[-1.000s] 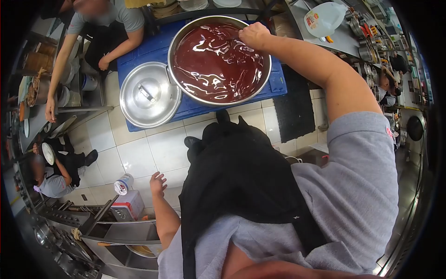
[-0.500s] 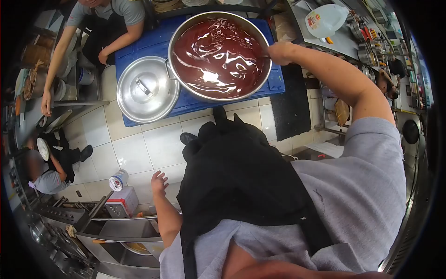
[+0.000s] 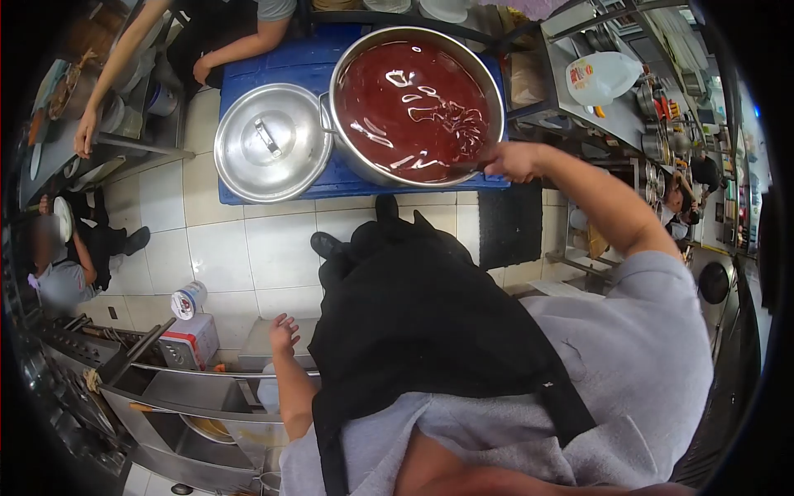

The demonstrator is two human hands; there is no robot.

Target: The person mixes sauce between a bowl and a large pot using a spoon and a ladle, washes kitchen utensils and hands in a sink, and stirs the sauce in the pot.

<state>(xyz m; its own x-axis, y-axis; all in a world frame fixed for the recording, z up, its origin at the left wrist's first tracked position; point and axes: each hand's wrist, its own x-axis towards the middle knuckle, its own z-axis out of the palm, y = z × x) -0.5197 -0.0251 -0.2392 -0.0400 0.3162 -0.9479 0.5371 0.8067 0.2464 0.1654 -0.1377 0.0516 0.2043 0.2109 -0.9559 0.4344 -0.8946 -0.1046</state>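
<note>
A large metal pot (image 3: 337, 136) full of dark red liquid (image 3: 405, 107) stands on a blue surface (image 3: 351, 188). At its near right rim, my right hand (image 3: 517, 161) is closed around the handle of a utensil (image 3: 465, 168). The utensil's other end is under the liquid, so its kind is hidden. Ripples show just beyond it. Beside the pot on the left lies a round metal lid (image 3: 289, 169) with a bar handle, on the same blue surface. My left hand (image 3: 283, 335) hangs at my side, fingers apart and slightly bent, with nothing in it.
A co-worker's arm (image 3: 240, 51) rests near the blue surface's far left corner. Another person (image 3: 70, 256) holding a white plate is at the left. A clear plastic jug (image 3: 608, 78) stands on the right counter. A black mat (image 3: 510, 227) covers floor tiles.
My right hand has moved nearer along the pot's right rim with the utensil. The ripples have shifted to the near right. My left hand stays open at my side.
</note>
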